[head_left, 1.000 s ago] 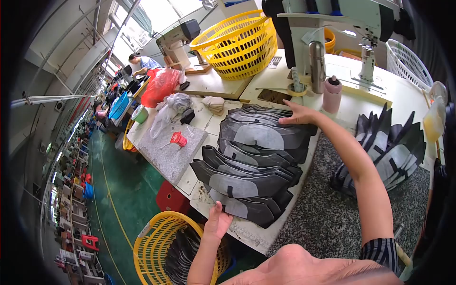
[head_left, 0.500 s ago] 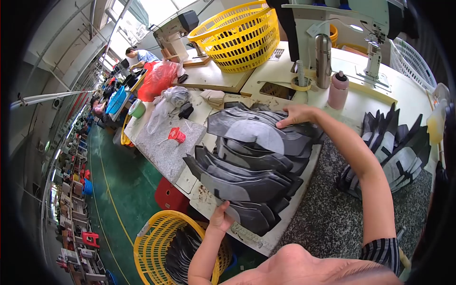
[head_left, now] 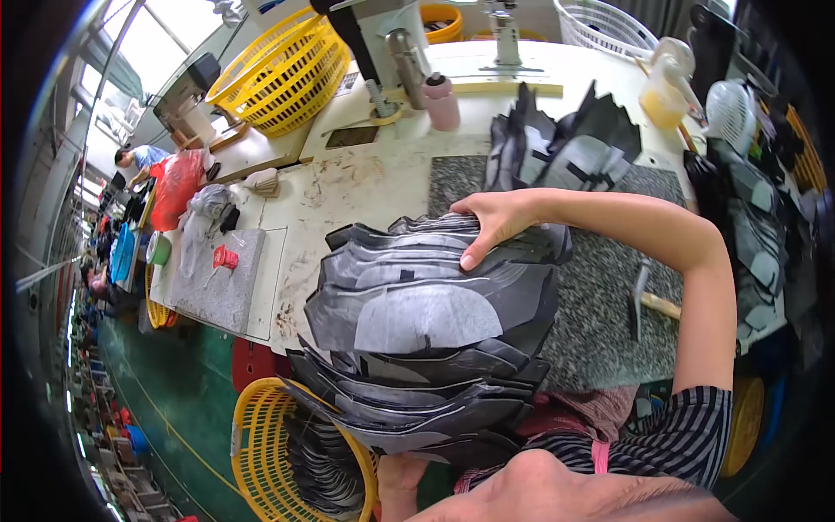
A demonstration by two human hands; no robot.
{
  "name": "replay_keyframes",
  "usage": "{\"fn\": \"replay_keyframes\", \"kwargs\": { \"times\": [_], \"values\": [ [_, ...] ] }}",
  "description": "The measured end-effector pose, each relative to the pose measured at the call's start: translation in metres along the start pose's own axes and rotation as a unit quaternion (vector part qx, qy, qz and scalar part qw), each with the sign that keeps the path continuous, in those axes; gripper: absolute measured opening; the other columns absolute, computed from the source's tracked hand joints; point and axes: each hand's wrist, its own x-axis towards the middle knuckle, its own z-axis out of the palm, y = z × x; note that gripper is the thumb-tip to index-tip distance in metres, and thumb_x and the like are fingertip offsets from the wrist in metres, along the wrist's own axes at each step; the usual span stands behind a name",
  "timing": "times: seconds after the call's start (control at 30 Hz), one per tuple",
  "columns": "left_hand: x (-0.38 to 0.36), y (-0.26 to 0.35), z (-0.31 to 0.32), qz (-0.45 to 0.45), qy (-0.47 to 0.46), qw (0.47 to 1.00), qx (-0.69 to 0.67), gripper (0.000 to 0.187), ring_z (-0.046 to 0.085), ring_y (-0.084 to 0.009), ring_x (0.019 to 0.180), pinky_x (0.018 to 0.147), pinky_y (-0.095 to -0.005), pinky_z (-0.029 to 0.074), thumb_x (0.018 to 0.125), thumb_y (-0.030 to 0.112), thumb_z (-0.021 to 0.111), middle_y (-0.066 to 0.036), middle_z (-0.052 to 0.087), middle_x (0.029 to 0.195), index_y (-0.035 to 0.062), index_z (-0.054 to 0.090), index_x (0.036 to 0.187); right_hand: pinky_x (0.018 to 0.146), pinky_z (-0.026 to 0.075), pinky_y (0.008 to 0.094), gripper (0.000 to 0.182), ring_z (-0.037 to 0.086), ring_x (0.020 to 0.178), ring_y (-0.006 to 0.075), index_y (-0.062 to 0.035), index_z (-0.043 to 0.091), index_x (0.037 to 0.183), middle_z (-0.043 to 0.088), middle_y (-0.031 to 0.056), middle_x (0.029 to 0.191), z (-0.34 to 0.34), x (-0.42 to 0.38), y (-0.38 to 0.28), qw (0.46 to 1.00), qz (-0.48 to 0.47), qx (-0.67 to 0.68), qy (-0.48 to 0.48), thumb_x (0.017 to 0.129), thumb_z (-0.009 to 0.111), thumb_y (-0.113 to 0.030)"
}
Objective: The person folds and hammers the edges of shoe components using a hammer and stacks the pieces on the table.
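Across the white desk (head_left: 344,187), the stack of dark pieces (head_left: 426,320) sits nearer than half a second ago, at the near edge; my right hand (head_left: 503,224) is clamped on its far side, my left hand (head_left: 400,474) beneath, grip hidden. I count one other bundle (head_left: 598,146) farther right, one pink bottle (head_left: 441,106), one hammer (head_left: 638,304).

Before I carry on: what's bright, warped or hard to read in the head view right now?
Head view: strong fisheye bending, edges fading to black; the window is blown out white; the far workshop at left is too small for detail; the stack of dark pieces and the right hand read clearly; the left hand is partly hidden by the stack.
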Motion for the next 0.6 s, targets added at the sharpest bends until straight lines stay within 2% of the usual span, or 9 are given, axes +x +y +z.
{"fn": "replay_keyframes", "kwargs": {
  "times": [0.07,0.1,0.17,0.33,0.37,0.4,0.43,0.5,0.6],
  "values": [
    [-0.017,-0.009,0.009,-0.009,-0.018,0.999,0.025,0.058,0.063,-0.0351,0.12,0.099,-0.0464,0.054,0.086,0.007,0.076,-0.017,0.062,0.133,0.003,0.054,0.139,0.111,0.045,0.0349,0.117,0.058,0.127,0.0305,0.0118,0.046,0.145,0.059,0.0234,0.137,0.009,-0.025,-0.005,0.999,-0.028,-0.018,0.024,0.064,0.092,-0.059],
    [-0.024,-0.014,0.014,-0.012,-0.027,0.999,0.036,0.057,0.063,-0.035,0.119,0.098,-0.0456,0.055,0.086,0.006,0.076,-0.017,0.062,0.132,0.0031,0.054,0.139,0.119,0.037,0.0352,0.128,0.049,0.137,0.0339,0.018,0.032,0.15,0.048,0.0299,0.149,0.006,-0.035,-0.006,0.999,-0.027,-0.04,0.022,0.065,0.093,-0.056],
    [-0.033,-0.027,0.025,-0.028,-0.051,0.997,0.051,0.056,0.064,-0.0347,0.118,0.096,-0.0441,0.056,0.086,0.004,0.075,-0.017,0.063,0.132,0.0033,0.054,0.138,0.117,0.04,0.0353,0.127,0.052,0.135,0.0335,0.0176,0.034,0.149,0.051,0.0292,0.147,-0.007,-0.057,-0.011,0.998,-0.028,-0.048,-0.015,0.064,0.094,-0.056],
    [-0.02,-0.109,0.023,-0.126,-0.139,0.982,0.031,0.056,0.066,-0.0322,0.114,0.092,-0.0417,0.057,0.087,-0.004,0.073,-0.014,0.062,0.13,0.0053,0.054,0.138,0.096,0.052,0.0351,0.093,0.067,0.108,0.0221,0.0039,0.063,0.13,0.072,0.0116,0.117,-0.052,-0.093,0.05,0.981,0.049,-0.182,-0.046,0.068,0.091,-0.061],
    [-0.017,-0.132,0.021,-0.18,-0.168,0.969,0.026,0.057,0.06,-0.0342,0.124,0.107,-0.0522,0.049,0.089,0.008,0.075,-0.018,0.061,0.133,0.0008,0.05,0.14,0.103,0.05,0.0382,0.099,0.063,0.12,0.0267,-0.0046,0.057,0.143,0.068,0.012,0.131,-0.056,-0.1,0.058,0.964,0.11,-0.217,-0.109,0.073,0.083,-0.069],
    [-0.023,-0.148,0.055,-0.179,-0.204,0.962,-0.033,0.059,0.06,-0.0348,0.125,0.107,-0.0536,0.049,0.091,0.016,0.077,-0.019,0.061,0.133,0.0013,0.049,0.141,0.103,0.05,0.0376,0.097,0.063,0.119,0.0251,-0.0058,0.058,0.143,0.068,0.0109,0.13,-0.056,-0.108,0.072,0.965,0.112,-0.215,-0.103,0.071,0.086,-0.065],
    [-0.027,-0.16,0.064,-0.294,-0.206,0.932,-0.054,0.062,0.06,-0.0356,0.126,0.108,-0.0526,0.048,0.093,0.023,0.077,-0.019,0.061,0.134,0.0012,0.048,0.143,0.102,0.05,0.037,0.096,0.063,0.118,0.0235,-0.0069,0.059,0.142,0.068,0.0097,0.13,-0.056,-0.116,0.084,0.965,0.114,-0.215,-0.097,0.069,0.09,-0.062],
    [-0.007,-0.226,0.036,-0.332,-0.225,0.914,0.058,0.052,0.059,-0.0322,0.128,0.112,-0.0434,0.045,0.101,0.022,0.067,-0.021,0.059,0.14,0.0007,0.048,0.145,0.103,0.049,0.0359,0.098,0.063,0.118,0.0211,-0.006,0.058,0.142,0.068,0.0094,0.13,-0.05,-0.129,0.093,0.966,0.098,-0.224,-0.083,0.065,0.095,-0.054],
    [0.003,-0.234,0.044,-0.425,-0.322,0.843,0.076,0.048,0.056,-0.0287,0.132,0.114,-0.039,0.043,0.103,0.022,0.062,-0.02,0.058,0.143,0.0004,0.049,0.144,0.106,0.046,0.0354,0.108,0.062,0.121,0.0246,-0.0034,0.052,0.145,0.067,0.0133,0.131,-0.046,-0.135,0.111,0.969,0.102,-0.21,-0.087,0.059,0.099,-0.05]
  ]
}}
